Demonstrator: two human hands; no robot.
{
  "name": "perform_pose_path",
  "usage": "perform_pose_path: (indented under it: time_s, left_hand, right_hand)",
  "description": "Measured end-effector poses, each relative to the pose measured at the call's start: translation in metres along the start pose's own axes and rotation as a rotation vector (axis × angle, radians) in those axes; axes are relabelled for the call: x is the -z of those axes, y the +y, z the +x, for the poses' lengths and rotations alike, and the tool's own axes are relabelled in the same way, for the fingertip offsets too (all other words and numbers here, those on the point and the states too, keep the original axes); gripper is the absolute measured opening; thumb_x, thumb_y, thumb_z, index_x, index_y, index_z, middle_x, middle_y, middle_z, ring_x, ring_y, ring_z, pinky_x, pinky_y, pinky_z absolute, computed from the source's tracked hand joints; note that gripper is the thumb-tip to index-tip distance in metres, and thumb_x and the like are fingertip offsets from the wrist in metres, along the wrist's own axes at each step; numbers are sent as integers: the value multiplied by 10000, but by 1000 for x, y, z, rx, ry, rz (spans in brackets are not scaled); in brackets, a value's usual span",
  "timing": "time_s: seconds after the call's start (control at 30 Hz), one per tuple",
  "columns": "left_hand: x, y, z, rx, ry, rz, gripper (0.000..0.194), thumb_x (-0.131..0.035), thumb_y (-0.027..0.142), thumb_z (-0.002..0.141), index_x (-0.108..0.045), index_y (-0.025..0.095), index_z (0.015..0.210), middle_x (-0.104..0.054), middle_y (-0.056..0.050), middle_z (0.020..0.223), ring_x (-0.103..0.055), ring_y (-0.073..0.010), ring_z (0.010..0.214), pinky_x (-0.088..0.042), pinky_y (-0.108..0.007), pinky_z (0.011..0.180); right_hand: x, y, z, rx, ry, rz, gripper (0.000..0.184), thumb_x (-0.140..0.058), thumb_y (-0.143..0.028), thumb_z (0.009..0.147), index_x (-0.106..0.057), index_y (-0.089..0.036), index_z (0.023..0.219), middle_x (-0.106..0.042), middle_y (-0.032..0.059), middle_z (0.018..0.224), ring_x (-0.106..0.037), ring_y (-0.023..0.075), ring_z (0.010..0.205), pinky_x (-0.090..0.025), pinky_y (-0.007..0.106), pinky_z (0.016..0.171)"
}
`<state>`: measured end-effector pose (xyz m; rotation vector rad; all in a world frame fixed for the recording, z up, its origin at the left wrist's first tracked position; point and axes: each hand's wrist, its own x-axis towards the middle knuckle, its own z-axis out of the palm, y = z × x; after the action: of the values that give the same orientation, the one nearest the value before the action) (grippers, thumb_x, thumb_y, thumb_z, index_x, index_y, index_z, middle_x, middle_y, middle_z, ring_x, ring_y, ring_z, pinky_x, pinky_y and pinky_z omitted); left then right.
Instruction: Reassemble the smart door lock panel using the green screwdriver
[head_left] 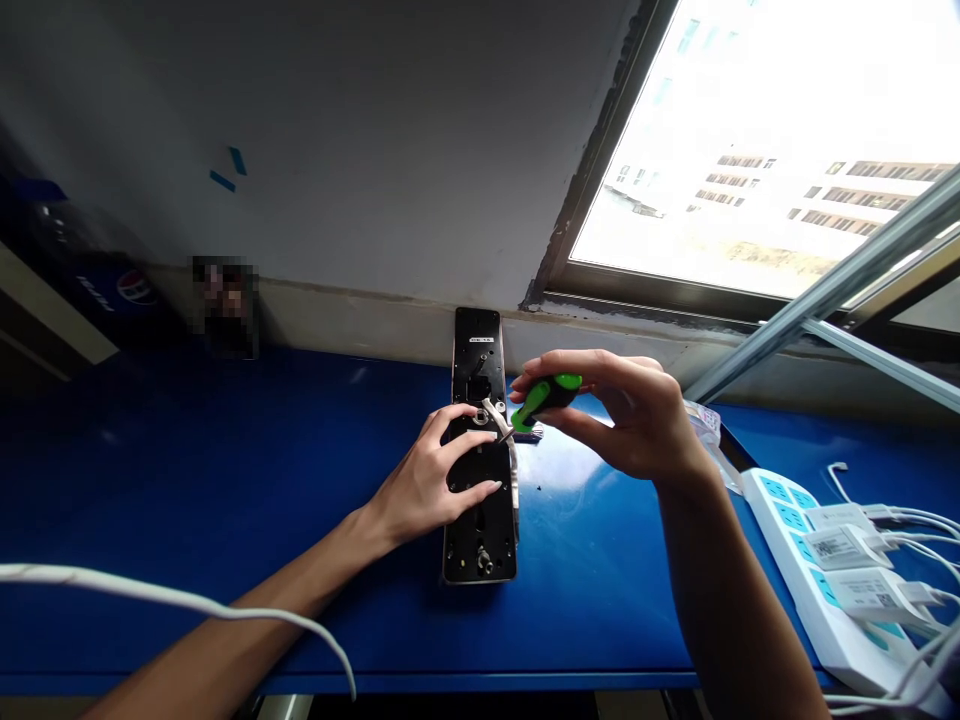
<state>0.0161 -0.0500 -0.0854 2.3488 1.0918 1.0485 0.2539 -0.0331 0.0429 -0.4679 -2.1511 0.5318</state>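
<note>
A long black door-lock panel (480, 535) lies on the blue table, dotted with screw holes, posts and a small white label near its far end. My left hand (439, 465) rests on the panel's middle, its fingers spread over the surface. In my right hand (630, 410) is a small green-and-black screwdriver (536, 402), gripped by the handle. The screwdriver's shaft slants down left to the panel beside my left fingertips; whether its tip touches a screw I cannot tell. A white cable (514, 470) runs along the panel's right side. A shiny handle (531, 432) sticks out to the right.
On the right stands a white power strip (787, 560) with several plugged-in chargers and cables. A clear plastic bag (709, 430) lies behind it. A white cable (187, 600) crosses above my left forearm. A Pepsi bottle (112, 285) is at the far left. Wall and window border the back.
</note>
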Motion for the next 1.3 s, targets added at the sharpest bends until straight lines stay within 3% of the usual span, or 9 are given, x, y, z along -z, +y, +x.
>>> perform_pose_path:
  time_s: [0.5, 0.67, 0.83, 0.97, 1.13, 1.2, 1.3]
  left_hand:
    - [3, -4, 2, -42, -9, 10, 521, -826, 347, 870, -651, 301, 1359, -500, -106, 1522, -529, -360, 1418, -543, -577, 1148]
    - [4, -5, 0, -51, -32, 19, 510, -795, 371, 903, -628, 290, 1378, -463, -108, 1549, -495, -345, 1450, -513, -555, 1185]
    - [3, -2, -1, -64, -46, 77, 489, -736, 358, 947, -602, 257, 1406, -436, -125, 1564, -443, -342, 1483, -483, -541, 1213]
    - [2, 3, -1, -62, -28, 132, 449, -696, 345, 972, -609, 260, 1404, -451, -129, 1557, -453, -352, 1471, -485, -569, 1200]
    - [-1, 12, 0, -88, 35, 218, 346, -682, 329, 977, -678, 213, 1303, -497, -131, 1545, -233, -420, 1581, -371, -661, 1249]
    - [-4, 16, 0, -152, 3, 209, 345, -660, 324, 997, -669, 199, 1318, -510, -126, 1557, -208, -405, 1594, -367, -650, 1257]
    - [-9, 22, 0, -261, -72, 200, 374, -642, 355, 1016, -652, 184, 1349, -510, -133, 1577, -246, -398, 1587, -402, -637, 1240]
  right_hand:
    - [-6, -3, 2, -11, 81, -121, 374, -834, -200, 858, -733, -231, 1217, -815, 24, 1106, -802, 192, 944, -717, 320, 801]
    - [-7, -7, 2, -71, 67, -136, 359, -814, -192, 872, -703, -226, 1212, -802, 19, 1088, -790, 180, 952, -698, 306, 825]
    - [-5, -5, 2, -45, 35, -164, 436, -813, -189, 873, -649, -229, 1275, -784, 32, 1157, -782, 178, 1014, -684, 300, 872]
    - [0, -6, 2, -55, 28, -178, 432, -803, -197, 880, -649, -224, 1283, -793, 24, 1091, -791, 184, 986, -686, 313, 872]
    - [12, -14, 2, -83, 105, -222, 378, -806, -195, 856, -666, -200, 1207, -776, 29, 1041, -767, 155, 855, -670, 290, 785]
    - [18, -17, 1, -137, 32, -269, 325, -806, -216, 852, -668, -200, 1146, -767, 13, 970, -744, 139, 796, -655, 271, 755]
    - [26, -17, -1, -334, -249, -324, 249, -788, -280, 883, -647, -218, 1079, -746, -22, 830, -718, 119, 703, -607, 228, 652]
